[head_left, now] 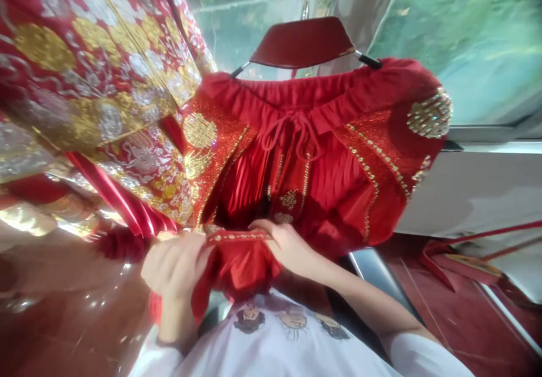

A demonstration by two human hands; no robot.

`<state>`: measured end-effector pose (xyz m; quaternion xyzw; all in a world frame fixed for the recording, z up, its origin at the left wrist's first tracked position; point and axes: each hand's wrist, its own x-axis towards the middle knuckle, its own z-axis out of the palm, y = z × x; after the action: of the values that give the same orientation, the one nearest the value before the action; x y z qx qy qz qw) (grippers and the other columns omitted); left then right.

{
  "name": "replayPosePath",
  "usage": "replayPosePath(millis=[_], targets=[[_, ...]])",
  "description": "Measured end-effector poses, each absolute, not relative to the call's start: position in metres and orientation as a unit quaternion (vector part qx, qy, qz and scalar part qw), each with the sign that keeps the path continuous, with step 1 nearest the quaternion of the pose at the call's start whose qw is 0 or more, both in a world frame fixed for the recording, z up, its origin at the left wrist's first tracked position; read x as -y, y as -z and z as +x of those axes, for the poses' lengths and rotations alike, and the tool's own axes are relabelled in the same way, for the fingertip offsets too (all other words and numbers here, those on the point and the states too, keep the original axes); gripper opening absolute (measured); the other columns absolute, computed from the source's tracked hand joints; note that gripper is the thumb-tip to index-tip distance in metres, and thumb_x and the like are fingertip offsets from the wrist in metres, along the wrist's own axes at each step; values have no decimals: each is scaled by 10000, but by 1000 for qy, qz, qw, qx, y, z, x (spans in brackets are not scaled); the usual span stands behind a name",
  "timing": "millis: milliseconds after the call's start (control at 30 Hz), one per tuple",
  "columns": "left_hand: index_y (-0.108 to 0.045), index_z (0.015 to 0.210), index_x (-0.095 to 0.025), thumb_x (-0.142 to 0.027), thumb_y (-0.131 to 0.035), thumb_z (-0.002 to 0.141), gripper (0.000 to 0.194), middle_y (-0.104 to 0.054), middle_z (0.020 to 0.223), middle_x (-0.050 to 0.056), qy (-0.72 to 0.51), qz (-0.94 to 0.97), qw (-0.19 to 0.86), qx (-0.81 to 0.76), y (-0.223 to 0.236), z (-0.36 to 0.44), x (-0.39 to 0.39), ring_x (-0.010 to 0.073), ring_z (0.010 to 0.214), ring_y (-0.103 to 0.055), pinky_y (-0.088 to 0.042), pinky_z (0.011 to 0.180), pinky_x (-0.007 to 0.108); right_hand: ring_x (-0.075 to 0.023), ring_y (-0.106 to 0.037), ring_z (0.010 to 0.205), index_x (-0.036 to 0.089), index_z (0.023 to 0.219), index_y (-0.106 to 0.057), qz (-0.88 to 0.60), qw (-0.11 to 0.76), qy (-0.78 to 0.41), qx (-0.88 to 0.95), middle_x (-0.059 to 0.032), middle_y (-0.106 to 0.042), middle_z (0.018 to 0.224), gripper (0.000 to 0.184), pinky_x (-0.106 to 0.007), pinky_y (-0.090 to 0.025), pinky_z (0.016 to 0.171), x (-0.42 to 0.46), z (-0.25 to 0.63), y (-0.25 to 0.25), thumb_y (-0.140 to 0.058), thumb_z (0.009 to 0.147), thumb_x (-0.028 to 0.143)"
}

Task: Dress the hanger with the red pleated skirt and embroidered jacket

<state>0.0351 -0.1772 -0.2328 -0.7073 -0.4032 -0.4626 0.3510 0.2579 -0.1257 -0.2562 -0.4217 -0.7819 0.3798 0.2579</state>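
A red pleated skirt [249, 179] with gold beading hangs in front of me, its gathered waistband tied with a thin drawstring bow [292, 128]. My left hand [175, 264] is closed around a gold-trimmed edge of the red cloth. Farther right along that same edge, my right hand [288, 247] pinches the trim, fingers over the top. Between my hands the beaded strip [239, 236] is drawn fairly straight, with red cloth bunched below it. A hanger [305, 44] with a broad brown-red top and dark clips holds the waistband.
Embroidered red, gold and silver garments [110, 78] crowd the left side. Behind the skirt are large windows [474, 55] above a white wall [461, 196]. A red strap or rope [495, 233] crosses at right, above the shiny reddish floor [80, 309].
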Motion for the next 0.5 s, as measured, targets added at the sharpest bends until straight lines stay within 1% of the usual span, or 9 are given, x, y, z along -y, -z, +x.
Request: replayPosePath(millis=[33, 67, 133, 167, 200, 267, 333, 400, 500], targets=[[-628, 783, -193, -236, -724, 781, 105, -678, 719, 29, 451, -697, 350, 432, 237, 30, 178, 178, 651, -616, -473, 625, 296, -183, -679, 934, 206, 1137, -641, -420, 323, -381, 758, -54, -703, 1039, 407, -313, -522, 891, 123, 256, 257, -413, 813, 114], [-593, 764, -185, -256, -710, 798, 141, -673, 752, 36, 442, -691, 296, 489, 244, 27, 179, 183, 692, -623, -485, 646, 296, -173, -678, 944, 213, 1096, -645, -411, 386, -382, 732, -38, -703, 1038, 404, -303, -525, 895, 120, 253, 257, -407, 790, 102], [-575, 838, -188, -301, -675, 830, 151, -673, 877, 51, 416, -673, 124, 599, 264, 24, 184, 201, 821, -648, -523, 725, 318, -156, -673, 967, 218, 1041, -642, -384, 486, -386, 684, -17, -703, 1034, 387, -283, -530, 901, 116, 245, 252, -400, 764, 97], [-580, 944, -192, -337, -680, 822, 215, -666, 979, 70, 412, -662, 50, 624, 277, 26, 187, 223, 921, -649, -536, 792, 350, -146, -672, 971, 215, 1022, -640, -367, 515, -395, 667, -11, -704, 1026, 370, -269, -533, 897, 116, 239, 248, -400, 764, 101], [-562, 1080, -191, -381, -700, 795, 368, -640, 1093, 100, 419, -653, -6, 631, 289, 28, 191, 252, 1029, -630, -536, 865, 394, -136, -674, 961, 211, 1009, -638, -347, 532, -407, 657, -7, -706, 1012, 354, -252, -537, 887, 116, 231, 244, -402, 769, 103], [-435, 1315, -181, -480, -763, 689, 767, -543, 1276, 163, 457, -642, -81, 610, 312, 35, 197, 314, 1173, -565, -513, 953, 469, -115, -679, 925, 205, 1011, -635, -297, 542, -426, 660, 1, -709, 992, 361, -225, -541, 865, 118, 214, 238, -397, 766, 89], [-348, 1391, -170, -530, -810, 573, 1006, -532, 1278, 186, 487, -649, -141, 567, 326, 42, 201, 341, 1141, -585, -546, 914, 485, -101, -681, 901, 204, 1026, -633, -244, 537, -438, 678, 8, -707, 988, 398, -209, -542, 853, 123, 197, 233, -383, 750, 64], [-397, 1357, -192, -496, -821, 556, 956, -627, 1089, 141, 491, -643, -158, 566, 330, 46, 203, 316, 938, -665, -604, 764, 457, -96, -680, 909, 202, 1052, -627, -200, 531, -441, 696, 10, -703, 1011, 439, -210, -540, 866, 127, 183, 228, -371, 731, 49], [-506, 1262, -285, -386, -747, 680, 639, -668, 858, 55, 495, -597, -93, 624, 321, 44, 199, 274, 722, -679, -609, 590, 403, -100, -655, 1020, 186, 1128, -605, -141, 476, -436, 751, -6, -679, 1116, 480, -229, -513, 949, 126, 173, 211, -376, 732, 40]])
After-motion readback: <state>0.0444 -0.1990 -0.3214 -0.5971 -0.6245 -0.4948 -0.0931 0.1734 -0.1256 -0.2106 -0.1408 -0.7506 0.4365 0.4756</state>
